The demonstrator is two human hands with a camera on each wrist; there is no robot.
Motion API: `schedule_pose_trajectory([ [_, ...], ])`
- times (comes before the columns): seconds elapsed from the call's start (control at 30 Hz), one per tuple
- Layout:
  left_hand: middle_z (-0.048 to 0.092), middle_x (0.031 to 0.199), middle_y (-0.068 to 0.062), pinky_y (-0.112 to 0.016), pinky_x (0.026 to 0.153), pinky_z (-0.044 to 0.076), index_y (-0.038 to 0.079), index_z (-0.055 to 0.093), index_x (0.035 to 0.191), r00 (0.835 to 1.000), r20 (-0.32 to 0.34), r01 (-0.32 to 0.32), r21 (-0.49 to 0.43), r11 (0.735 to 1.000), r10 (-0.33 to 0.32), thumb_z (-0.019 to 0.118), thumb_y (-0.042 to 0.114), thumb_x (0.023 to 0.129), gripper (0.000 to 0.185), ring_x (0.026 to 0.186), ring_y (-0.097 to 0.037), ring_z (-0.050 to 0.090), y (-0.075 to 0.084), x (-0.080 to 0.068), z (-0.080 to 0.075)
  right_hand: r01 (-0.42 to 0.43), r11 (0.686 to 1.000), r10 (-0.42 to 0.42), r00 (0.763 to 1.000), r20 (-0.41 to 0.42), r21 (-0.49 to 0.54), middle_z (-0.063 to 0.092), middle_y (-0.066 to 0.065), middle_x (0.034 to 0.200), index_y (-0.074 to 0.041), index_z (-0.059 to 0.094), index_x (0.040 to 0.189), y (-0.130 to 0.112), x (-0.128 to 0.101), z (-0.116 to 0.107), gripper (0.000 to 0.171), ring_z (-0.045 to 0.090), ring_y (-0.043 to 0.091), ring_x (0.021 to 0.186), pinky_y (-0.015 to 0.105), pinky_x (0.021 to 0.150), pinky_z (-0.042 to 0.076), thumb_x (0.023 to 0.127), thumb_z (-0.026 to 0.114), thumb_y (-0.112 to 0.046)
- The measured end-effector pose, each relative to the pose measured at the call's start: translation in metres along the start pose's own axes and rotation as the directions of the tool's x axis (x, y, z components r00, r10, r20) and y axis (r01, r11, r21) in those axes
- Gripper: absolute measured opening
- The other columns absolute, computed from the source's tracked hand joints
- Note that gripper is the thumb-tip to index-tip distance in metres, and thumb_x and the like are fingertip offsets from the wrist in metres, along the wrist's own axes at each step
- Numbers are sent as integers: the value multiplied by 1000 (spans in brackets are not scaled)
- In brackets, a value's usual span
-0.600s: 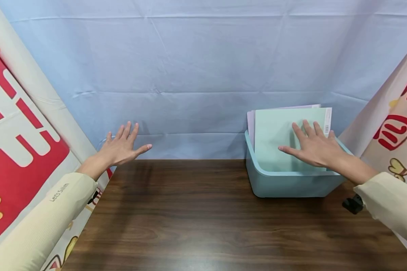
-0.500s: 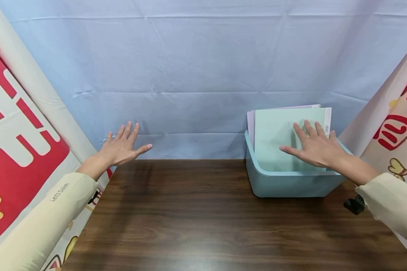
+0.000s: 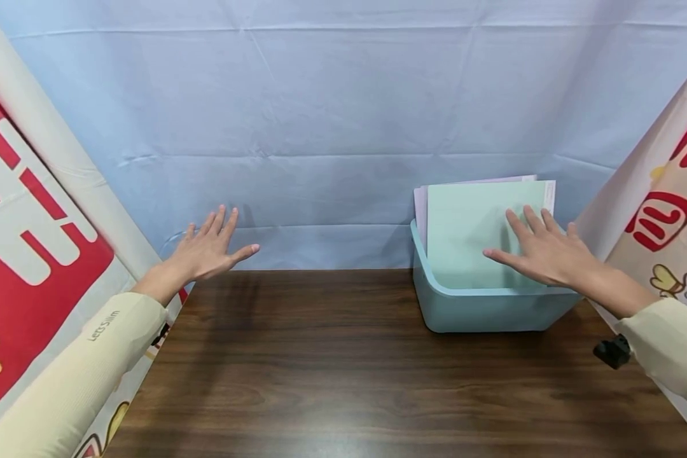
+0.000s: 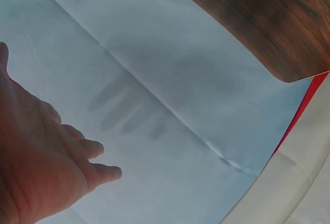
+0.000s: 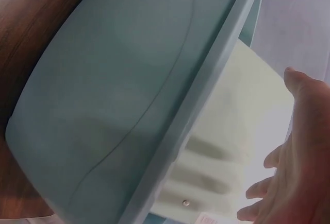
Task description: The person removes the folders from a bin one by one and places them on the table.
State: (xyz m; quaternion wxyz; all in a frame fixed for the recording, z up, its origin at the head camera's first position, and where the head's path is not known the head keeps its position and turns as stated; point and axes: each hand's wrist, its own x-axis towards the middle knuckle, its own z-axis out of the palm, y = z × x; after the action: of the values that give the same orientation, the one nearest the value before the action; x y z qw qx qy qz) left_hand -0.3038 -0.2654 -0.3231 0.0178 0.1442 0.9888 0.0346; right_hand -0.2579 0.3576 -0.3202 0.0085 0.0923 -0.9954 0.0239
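Observation:
My right hand (image 3: 552,257) hovers with spread, straight fingers over a blue-green plastic bin (image 3: 486,313), holding nothing. Behind it in the head view, a pale green folder (image 3: 460,222) stands upright in the bin, a white label strip along its right side. A lilac folder (image 3: 420,207) shows behind the green one, mostly hidden. In the right wrist view the same hand (image 5: 304,157) is beside the green folder (image 5: 242,116), past the bin's rim. My left hand (image 3: 203,251) is spread out at the far left of the table, before the backdrop, and grips nothing.
A dark wood table (image 3: 320,362) spreads below, its back edge meeting a creased light-blue cloth (image 3: 332,127). Printed cloths hang at the left (image 3: 51,267) and right (image 3: 658,222). The bin stands at the table's back right.
My right hand has shifted a little to the right, uncovering more of the green folder. The left hand stays nearly in place. The head view has turned very slightly.

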Motion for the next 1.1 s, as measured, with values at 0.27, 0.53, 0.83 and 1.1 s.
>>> schedule_pose_trajectory([
  [0.27,-8,176,-24,-74,124,0,9,-5,170,1000,2,-17,-11,1000,17,31,81,101,107,162,-46,-1,4,5,4,2,1000,-2,999,-37,5,8,40,169,-1,8,169,13,-8,4,108,7,66,152,90,108,7,101,50,-73],
  [0.53,-8,176,-23,-73,124,3,10,-5,171,999,-9,-39,-23,999,39,31,82,101,107,162,-45,0,10,9,7,-5,1000,6,997,-73,16,10,40,168,-1,7,169,29,-14,5,107,12,66,150,90,107,7,101,52,-70],
  [0.83,-6,176,-22,-70,127,3,10,-5,171,997,-29,-70,-37,997,69,32,81,101,105,163,-43,2,17,13,11,-13,1000,15,994,-108,15,16,41,166,-1,7,169,45,-19,7,107,14,65,150,89,109,9,100,53,-69],
  [1.1,-6,177,-20,-67,128,4,11,-5,171,994,-47,-97,-62,993,94,33,78,103,103,163,-41,2,22,14,17,-31,999,36,993,-114,44,15,40,166,-2,7,169,63,-21,10,104,12,64,150,88,112,5,101,51,-67],
])
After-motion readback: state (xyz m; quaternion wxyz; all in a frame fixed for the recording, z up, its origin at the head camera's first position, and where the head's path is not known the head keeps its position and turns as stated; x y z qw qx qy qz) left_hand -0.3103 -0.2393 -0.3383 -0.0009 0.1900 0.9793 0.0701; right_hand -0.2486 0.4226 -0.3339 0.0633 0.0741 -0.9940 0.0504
